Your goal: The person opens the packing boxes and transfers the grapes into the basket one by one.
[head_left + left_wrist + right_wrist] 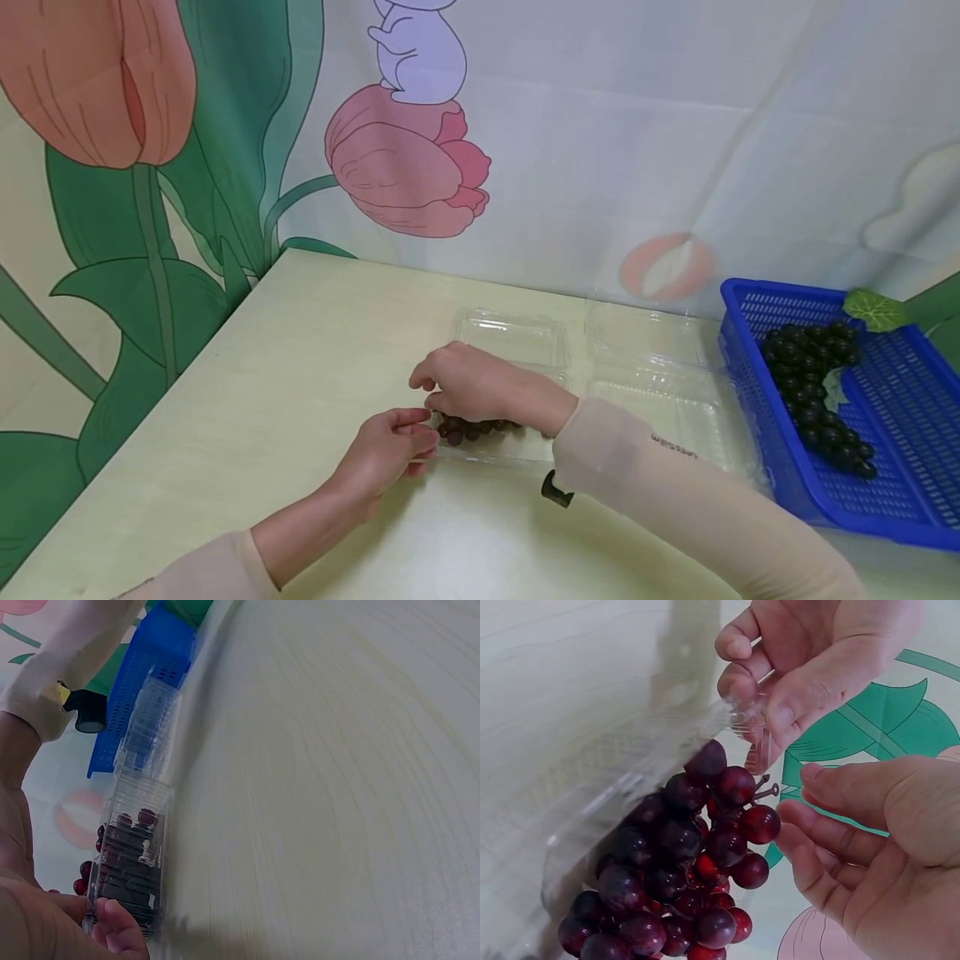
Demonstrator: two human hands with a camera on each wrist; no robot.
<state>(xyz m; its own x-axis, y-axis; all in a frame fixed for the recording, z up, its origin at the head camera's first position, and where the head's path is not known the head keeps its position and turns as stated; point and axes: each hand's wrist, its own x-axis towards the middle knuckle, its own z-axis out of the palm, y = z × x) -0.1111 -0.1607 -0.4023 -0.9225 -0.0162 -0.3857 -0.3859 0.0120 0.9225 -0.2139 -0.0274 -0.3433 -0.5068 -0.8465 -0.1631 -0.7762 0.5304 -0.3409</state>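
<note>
A bunch of dark red grapes [675,855] lies in a clear plastic clamshell box [154,799], whose lid [513,337] is folded back towards the wall. My left hand [393,446] pinches the box's left end between thumb and fingers, as the right wrist view shows. Over the bunch is my right hand [476,383], with loosely bent fingers and fingertips right beside the grapes at the stem end. Nothing shows between those fingers. In the head view the right hand hides much of the bunch.
To the right stands a second clear box [667,408] with its lid up. Beyond it, a blue basket [806,492] holds another dark grape bunch [810,400] and a green leaf [876,310]. A printed cloth [570,167] hangs behind the pale table [285,367].
</note>
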